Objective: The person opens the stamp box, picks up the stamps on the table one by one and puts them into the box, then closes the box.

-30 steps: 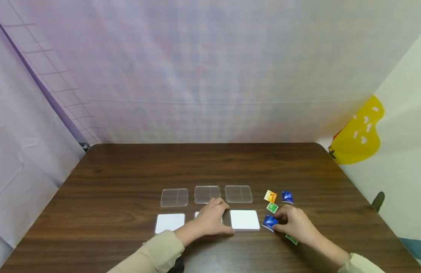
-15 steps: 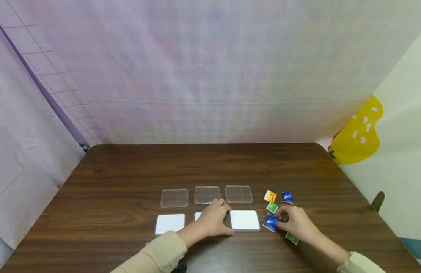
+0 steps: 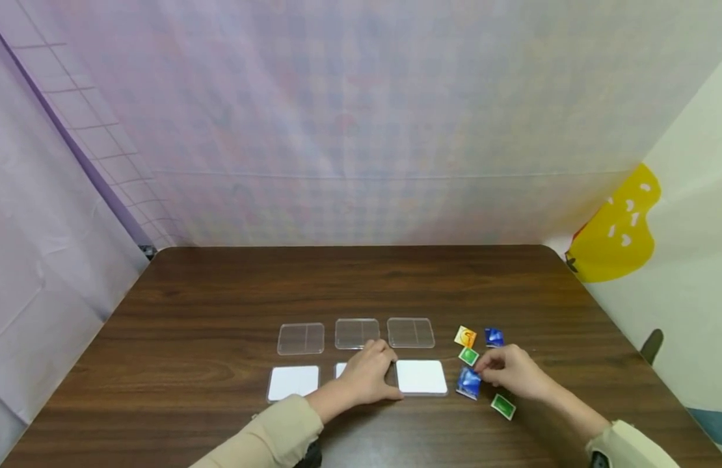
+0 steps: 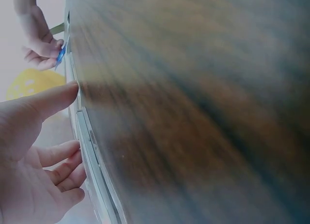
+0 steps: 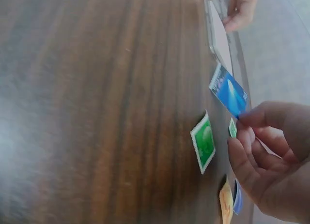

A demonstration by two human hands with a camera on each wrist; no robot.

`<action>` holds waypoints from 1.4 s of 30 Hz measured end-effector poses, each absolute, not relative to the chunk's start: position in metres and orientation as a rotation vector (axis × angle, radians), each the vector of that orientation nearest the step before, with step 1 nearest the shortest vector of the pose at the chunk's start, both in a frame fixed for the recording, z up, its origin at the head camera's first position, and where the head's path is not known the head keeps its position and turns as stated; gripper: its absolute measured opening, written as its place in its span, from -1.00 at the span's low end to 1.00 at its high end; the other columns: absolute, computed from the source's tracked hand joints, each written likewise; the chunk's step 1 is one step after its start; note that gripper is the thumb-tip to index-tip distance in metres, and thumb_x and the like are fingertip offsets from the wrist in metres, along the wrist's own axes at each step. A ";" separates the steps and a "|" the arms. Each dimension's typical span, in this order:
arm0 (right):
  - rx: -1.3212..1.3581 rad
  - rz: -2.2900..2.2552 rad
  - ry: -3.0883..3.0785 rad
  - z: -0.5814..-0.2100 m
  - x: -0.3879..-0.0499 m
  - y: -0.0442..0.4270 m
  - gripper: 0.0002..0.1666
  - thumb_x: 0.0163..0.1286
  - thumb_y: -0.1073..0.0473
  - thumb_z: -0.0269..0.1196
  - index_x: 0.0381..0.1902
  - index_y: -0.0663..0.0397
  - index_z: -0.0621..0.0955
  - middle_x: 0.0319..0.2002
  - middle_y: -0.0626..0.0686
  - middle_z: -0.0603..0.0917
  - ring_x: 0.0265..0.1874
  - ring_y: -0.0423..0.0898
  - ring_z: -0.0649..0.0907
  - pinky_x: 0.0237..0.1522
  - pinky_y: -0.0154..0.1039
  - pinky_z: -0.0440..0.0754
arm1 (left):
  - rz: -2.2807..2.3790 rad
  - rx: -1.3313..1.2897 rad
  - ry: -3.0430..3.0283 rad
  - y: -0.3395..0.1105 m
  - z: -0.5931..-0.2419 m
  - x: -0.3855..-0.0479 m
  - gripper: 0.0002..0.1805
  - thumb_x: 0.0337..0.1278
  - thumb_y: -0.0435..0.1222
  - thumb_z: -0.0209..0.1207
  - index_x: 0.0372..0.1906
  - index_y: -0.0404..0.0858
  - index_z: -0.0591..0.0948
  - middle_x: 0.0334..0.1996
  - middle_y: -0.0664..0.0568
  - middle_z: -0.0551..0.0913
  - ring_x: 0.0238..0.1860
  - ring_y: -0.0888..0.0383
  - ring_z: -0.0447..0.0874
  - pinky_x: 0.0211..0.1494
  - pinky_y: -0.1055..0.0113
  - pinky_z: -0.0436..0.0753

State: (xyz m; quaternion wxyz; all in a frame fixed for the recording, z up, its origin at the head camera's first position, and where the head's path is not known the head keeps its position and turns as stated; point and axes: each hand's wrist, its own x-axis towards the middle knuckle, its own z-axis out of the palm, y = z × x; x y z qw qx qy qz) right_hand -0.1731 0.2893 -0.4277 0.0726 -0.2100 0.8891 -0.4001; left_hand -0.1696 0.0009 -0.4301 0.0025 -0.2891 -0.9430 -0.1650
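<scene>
In my right hand (image 3: 513, 372), thumb and fingertips pinch a blue stamp (image 5: 231, 94) by one edge, its picture side showing in the right wrist view. In the head view this blue stamp lies just right of a clear case with a white insert (image 3: 421, 377). My left hand (image 3: 365, 376) rests spread at that case's left edge, thumb by the near corner. It partly covers a second white-filled case (image 3: 339, 369). Green stamps (image 3: 503, 406) (image 3: 469, 356), an orange stamp (image 3: 465, 336) and another blue stamp (image 3: 494, 337) lie around the right hand.
Three clear lids (image 3: 301, 338) (image 3: 358, 333) (image 3: 410, 332) lie in a row behind the white-filled cases. At the left is a third white-filled case (image 3: 293, 383). A brown wooden table (image 3: 220, 286) carries everything, with a curtain (image 3: 349, 130) behind.
The right hand has shifted slightly right and away from the body, and the blue stamp has turned with it. More of the near green stamp now shows. The left hand stays nearly still.
</scene>
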 end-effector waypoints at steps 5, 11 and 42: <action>-0.568 -1.289 2.455 -0.422 -0.178 0.288 -0.88 0.10 0.42 0.17 -0.41 0.42 0.61 -0.45 0.15 0.65 -0.56 -0.28 0.54 -0.54 -0.35 0.58 | -0.535 -0.915 -2.955 0.000 -0.430 -0.169 -0.36 -0.35 0.03 0.39 -0.09 -0.26 0.58 -0.15 0.04 0.51 -0.14 0.17 0.41 -0.13 0.42 0.51; -0.586 -1.287 2.361 -0.412 -0.184 0.285 -0.87 0.12 0.41 0.15 -0.40 0.43 0.59 -0.44 0.14 0.65 -0.50 -0.27 0.57 -0.51 -0.34 0.60 | -0.545 -0.923 -2.951 0.000 -0.431 -0.170 -0.38 -0.35 0.03 0.39 -0.11 -0.25 0.59 -0.16 0.04 0.51 -0.15 0.16 0.41 -0.15 0.42 0.51; -0.697 -1.194 2.256 -0.398 -0.207 0.224 -0.88 0.02 0.40 0.20 -0.44 0.39 0.61 -0.50 0.11 0.64 -0.53 -0.19 0.55 -0.51 -0.31 0.59 | -0.567 -0.926 -2.928 0.000 -0.432 -0.172 -0.40 -0.41 0.00 0.41 -0.15 -0.25 0.59 -0.23 0.06 0.50 -0.22 0.19 0.40 -0.22 0.46 0.48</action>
